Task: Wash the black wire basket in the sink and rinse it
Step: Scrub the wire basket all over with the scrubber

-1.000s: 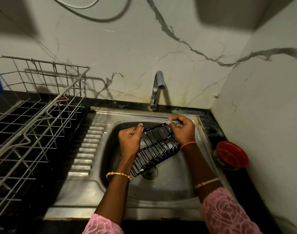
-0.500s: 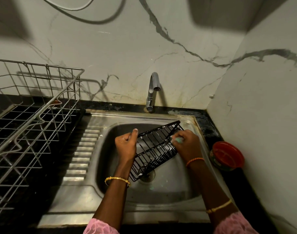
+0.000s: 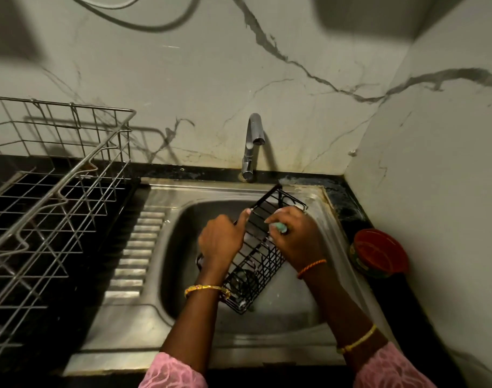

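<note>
You will find nothing here that you can read. The one thing that carries any print is the red-lidded jar (image 3: 379, 254) on the counter to the right of the sink, where a green and yellow label band runs round its side, but its marks are too small and blurred for you to make out a word or a number.

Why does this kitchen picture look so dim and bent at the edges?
Head view: lighting is low, with big soft shadows on the marble wall; the wide lens bows the dish rack and sink rim; glare streaks the steel; the black wire basket and faucet stay fairly sharp.
</note>
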